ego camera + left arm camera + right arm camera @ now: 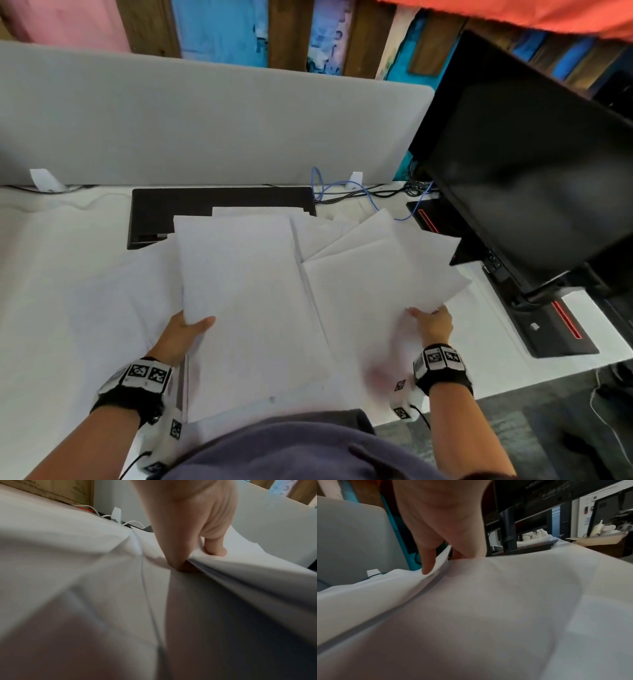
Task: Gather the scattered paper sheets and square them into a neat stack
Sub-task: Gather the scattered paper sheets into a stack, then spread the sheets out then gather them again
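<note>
We see both forearms reaching forward over the white table point(68, 274), each wrist banded with a black strap carrying printed markers. The left hand point(183, 334) sits at the near left edge of a tall bundle of white paper sheets point(246, 301), thumb lying on top and fingers tucked beneath; the left wrist view shows the same grip, thumb point(214, 547) above and the rest of the hand under the layered edges, so the grip is closed on that bundle. The right hand point(433, 325) pinches the near right edge of a second, fanned bundle of white sheets point(376, 274), thumb on top, fingers below. More loose white sheets point(102, 291) lie flat to the left. The far ends of the papers overlap a flat black device point(205, 205). A black monitor point(531, 178) stands at right.
</note>
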`<state>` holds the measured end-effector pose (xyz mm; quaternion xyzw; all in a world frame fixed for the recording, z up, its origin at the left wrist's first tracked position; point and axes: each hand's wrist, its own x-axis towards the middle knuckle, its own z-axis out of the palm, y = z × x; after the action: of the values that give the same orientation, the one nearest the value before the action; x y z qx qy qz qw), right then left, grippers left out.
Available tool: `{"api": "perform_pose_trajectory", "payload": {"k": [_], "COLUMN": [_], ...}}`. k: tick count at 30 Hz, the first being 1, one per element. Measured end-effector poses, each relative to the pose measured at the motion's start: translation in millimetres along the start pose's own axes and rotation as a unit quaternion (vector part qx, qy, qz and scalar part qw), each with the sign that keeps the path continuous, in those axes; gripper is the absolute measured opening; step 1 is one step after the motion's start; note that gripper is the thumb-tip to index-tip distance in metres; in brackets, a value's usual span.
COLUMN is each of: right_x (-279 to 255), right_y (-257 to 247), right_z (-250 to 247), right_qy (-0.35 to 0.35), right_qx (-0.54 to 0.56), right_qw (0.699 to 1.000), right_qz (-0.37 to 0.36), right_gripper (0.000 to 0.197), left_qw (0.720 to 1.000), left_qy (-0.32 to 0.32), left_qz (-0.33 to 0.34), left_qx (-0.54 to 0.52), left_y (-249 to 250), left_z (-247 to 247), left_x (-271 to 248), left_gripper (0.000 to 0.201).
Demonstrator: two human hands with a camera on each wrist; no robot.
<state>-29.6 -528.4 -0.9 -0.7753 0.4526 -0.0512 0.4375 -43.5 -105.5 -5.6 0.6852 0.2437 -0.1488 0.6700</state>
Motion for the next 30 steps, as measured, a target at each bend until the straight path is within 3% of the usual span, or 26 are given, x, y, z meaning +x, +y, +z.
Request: {"api": "perform_pose_trajectory", "payload": {"k": [4, 8, 14, 16, 20, 25, 30], "right_x": [-3, -7, -9, -11, -11, -10, -16], "right_y": [-9, -23, -34, -35, -41, -50, -62], "right_z": [10, 21, 38, 44, 59, 59, 35], "right_qy": [0.031, 0.008, -0.159, -0.176, -0.174, -0.082, -0.045], "right_qx": [-0.005, 0.012, 0.041, 0.057, 0.034, 0.047, 0.193], "right_qw": [0.998, 0.997, 0.986, 0.982, 0.984, 0.993, 0.967], "right_qz": [-0.054, -0.071, 0.011, 0.022, 0.009, -0.067, -0.161], "right_gripper": [0.046, 0.051, 0.051, 0.054, 0.051, 0.043, 0.011], "left_qw": [0.998, 0.994, 0.990, 0.990, 0.992, 0.995, 0.995], "left_qy": [0.006, 0.014, 0.002, -0.006, -0.015, -0.002, 0.013], "left_qz": [0.000, -0.008, 0.000, -0.003, -0.003, -0.001, -0.008], "left_qx": [-0.055, -0.105, -0.142, -0.139, -0.125, -0.104, -0.102], "left_y": [-1, -3, -3, -3, -3, -2, -1], "left_z": [-3, -6, -5, -5, -4, -2, -3], "left_x": [-1, 2, 1, 3, 2, 0, -1], "left_gripper": [0.040, 0.038, 0.038, 0.038, 0.037, 0.038, 0.038]}}
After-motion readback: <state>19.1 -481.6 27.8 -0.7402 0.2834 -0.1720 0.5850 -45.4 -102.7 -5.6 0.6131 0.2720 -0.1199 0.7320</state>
